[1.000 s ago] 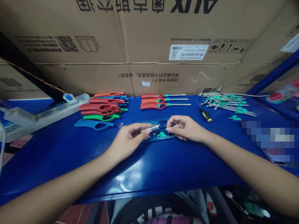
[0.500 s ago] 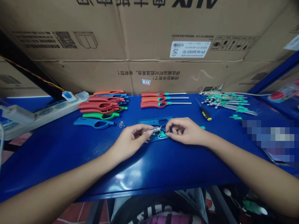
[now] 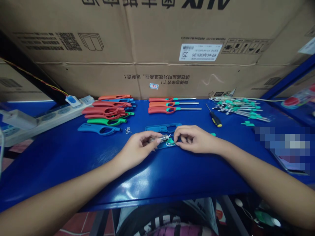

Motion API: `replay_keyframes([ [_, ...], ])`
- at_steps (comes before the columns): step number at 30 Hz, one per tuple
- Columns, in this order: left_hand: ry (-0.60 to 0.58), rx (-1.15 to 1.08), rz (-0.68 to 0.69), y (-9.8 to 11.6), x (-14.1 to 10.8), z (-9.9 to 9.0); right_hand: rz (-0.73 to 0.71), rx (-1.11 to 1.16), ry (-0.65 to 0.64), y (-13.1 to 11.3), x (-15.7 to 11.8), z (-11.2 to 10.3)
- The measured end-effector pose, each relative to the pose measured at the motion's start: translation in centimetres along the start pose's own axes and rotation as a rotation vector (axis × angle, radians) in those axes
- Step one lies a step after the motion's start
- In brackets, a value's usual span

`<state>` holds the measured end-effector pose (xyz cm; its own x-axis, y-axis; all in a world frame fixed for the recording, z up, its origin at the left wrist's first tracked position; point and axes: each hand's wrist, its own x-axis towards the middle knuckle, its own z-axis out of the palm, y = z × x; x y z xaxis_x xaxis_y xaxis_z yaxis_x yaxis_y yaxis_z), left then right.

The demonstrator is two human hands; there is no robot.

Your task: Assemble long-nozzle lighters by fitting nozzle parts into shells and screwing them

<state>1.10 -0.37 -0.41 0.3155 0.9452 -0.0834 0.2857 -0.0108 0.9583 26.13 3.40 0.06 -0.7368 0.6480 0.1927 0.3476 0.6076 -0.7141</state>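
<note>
Head view: near the blue half-shell (image 3: 157,128), the left hand (image 3: 140,144) pinches a clear tube (image 3: 164,138) and the right hand (image 3: 195,139) curls; whether it grips anything, I can't tell.

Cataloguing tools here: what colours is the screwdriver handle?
The screwdriver handle is black and yellow; head view.

Brown cardboard (image 3: 157,29) backs a shiny blue table (image 3: 187,177)
</note>
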Motion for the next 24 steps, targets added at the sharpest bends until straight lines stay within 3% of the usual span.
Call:
replay_keyframes([
  [3, -0.016, 0.019, 0.011, 0.02, -0.07, 0.03, 0.038, 0.082, 0.004, 0.17, 0.00, 0.19],
  [11, -0.009, -0.023, 0.007, 0.03, -0.20, 0.07, 0.312, 0.417, 0.003, 0.47, 0.26, 0.31],
  [24, -0.018, -0.023, 0.030, 0.18, -0.21, 0.03, 0.299, 0.397, 0.052, 0.71, 0.32, 0.60],
])
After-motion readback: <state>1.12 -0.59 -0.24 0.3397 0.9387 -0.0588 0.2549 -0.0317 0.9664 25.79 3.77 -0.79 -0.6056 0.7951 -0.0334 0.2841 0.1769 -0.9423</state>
